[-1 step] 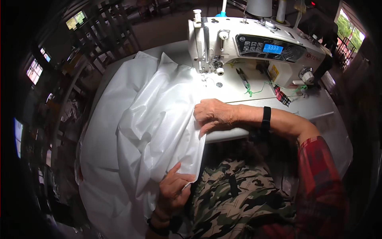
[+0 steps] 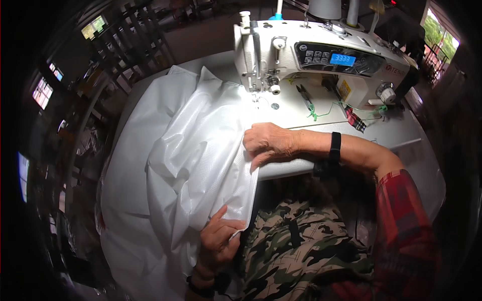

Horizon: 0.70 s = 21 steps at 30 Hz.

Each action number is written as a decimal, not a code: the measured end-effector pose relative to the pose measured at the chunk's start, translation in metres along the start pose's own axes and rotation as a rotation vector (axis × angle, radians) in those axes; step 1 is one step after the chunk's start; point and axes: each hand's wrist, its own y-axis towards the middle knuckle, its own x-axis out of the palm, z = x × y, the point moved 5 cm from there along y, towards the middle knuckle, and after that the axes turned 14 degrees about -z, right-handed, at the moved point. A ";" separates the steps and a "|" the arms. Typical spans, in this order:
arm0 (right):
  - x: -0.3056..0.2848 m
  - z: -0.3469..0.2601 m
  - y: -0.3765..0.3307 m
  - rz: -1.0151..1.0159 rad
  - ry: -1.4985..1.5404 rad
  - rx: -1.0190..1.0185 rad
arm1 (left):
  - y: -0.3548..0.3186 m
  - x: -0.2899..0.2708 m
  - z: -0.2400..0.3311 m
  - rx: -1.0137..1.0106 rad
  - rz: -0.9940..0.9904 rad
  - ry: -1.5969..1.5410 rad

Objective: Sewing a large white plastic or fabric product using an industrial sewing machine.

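A large sheet of shiny white fabric (image 2: 186,150) lies in loose folds over the left of the sewing table, its far corner close to the needle area of a white sewing machine (image 2: 281,50). My right hand (image 2: 268,143) pinches the fabric's right edge just in front of the machine. Lower down, my left hand (image 2: 221,233) holds the same edge near its bottom corner, the index finger stretched over the cloth. Between the two hands the edge runs nearly straight along the table front.
Thread snips (image 2: 305,98) with green cord lie under the machine arm, beside a red plaid cloth scrap (image 2: 355,120). A thread cone (image 2: 325,9) stands behind the machine. My camouflage-covered lap (image 2: 296,246) is below the table edge. Dark racks (image 2: 135,40) stand at the far left.
The whole view has shifted very slightly. Both hands keep their grip on the fabric edge, and the fabric looks unmoved.
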 end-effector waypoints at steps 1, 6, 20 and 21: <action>-0.001 0.003 -0.001 -0.010 -0.032 0.004 | 0.000 0.001 -0.001 -0.004 0.005 0.001; -0.011 0.023 -0.007 0.014 -0.055 0.053 | 0.002 0.008 0.001 -0.010 -0.009 0.016; -0.015 0.014 -0.030 0.177 -0.332 0.557 | 0.044 0.068 0.020 0.182 -0.166 0.320; -0.011 0.010 -0.033 0.195 -0.313 0.563 | 0.046 0.069 0.018 0.188 -0.161 0.324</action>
